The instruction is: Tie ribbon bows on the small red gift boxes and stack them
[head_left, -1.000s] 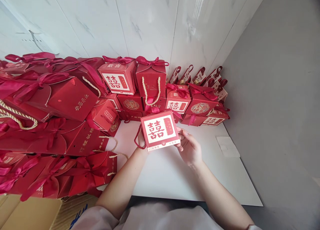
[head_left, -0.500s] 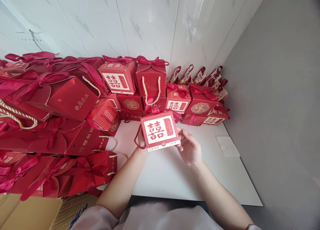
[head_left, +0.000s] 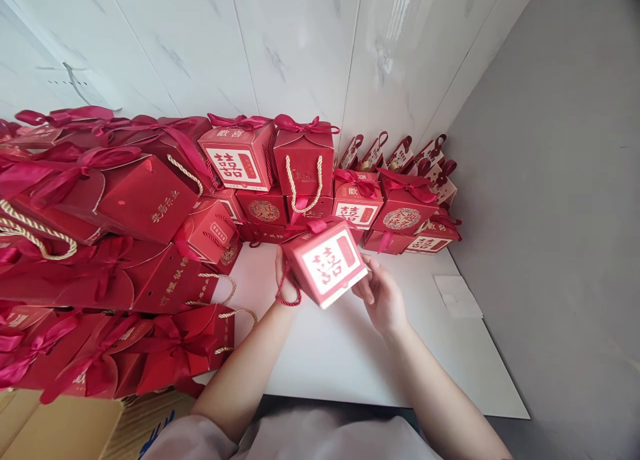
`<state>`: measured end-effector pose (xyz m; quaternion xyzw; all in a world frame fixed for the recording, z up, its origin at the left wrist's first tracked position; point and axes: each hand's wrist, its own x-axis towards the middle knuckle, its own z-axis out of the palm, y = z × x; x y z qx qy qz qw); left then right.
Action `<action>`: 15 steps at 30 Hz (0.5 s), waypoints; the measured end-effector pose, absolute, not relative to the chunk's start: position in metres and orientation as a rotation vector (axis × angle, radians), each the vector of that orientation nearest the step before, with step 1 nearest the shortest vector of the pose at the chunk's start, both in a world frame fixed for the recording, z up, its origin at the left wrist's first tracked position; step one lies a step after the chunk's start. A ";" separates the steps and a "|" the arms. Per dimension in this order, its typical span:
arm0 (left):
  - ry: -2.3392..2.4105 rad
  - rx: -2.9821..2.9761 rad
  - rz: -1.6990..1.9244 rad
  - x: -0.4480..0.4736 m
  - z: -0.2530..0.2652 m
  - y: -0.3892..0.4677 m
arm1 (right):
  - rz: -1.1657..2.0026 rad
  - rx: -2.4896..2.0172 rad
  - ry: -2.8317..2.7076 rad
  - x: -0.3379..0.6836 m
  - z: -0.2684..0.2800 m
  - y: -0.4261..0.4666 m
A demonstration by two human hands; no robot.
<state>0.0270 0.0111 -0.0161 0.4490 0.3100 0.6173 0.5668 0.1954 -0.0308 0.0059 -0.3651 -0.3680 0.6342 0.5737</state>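
A red gift box (head_left: 333,263) with a white double-happiness label hangs tilted in the air above the white table. My left hand (head_left: 284,280) grips it from the left and behind, most of its fingers hidden by the box. Beside that wrist dangles the box's red rope handle (head_left: 289,299). At the lower right edge my right hand (head_left: 383,293) holds the box, with the fingers curled behind its corner. A magenta ribbon bow (head_left: 316,225) tops the box.
Stacked red gift boxes (head_left: 145,200) with bows and rope handles crowd the left. More boxes (head_left: 407,210) line the back wall, small patterned tags or packets (head_left: 400,155) behind them. A white paper piece (head_left: 457,297) lies by the grey wall. An opened cardboard carton (head_left: 65,427) stands lower left.
The box has turned and tilted in my hands, its label now slanting and its left side showing. It sits slightly further right. The stacked boxes stay put.
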 end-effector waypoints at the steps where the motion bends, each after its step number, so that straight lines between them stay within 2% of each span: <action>1: 0.711 1.082 1.506 0.028 -0.014 0.011 | 1.457 -0.928 -0.920 0.197 0.006 -0.030; 6: 0.818 1.623 1.828 0.025 -0.008 0.015 | 1.430 -1.056 -1.172 0.196 0.002 -0.029; 9: 0.879 1.788 1.812 0.021 -0.008 0.017 | 1.547 -0.940 -1.188 0.193 0.001 -0.029; 12: 0.818 1.669 1.673 0.020 -0.007 0.015 | 1.481 -0.898 -1.169 0.194 0.002 -0.029; 15: 0.679 1.231 1.507 0.023 -0.006 0.012 | 1.305 -0.886 -1.187 0.195 0.002 -0.030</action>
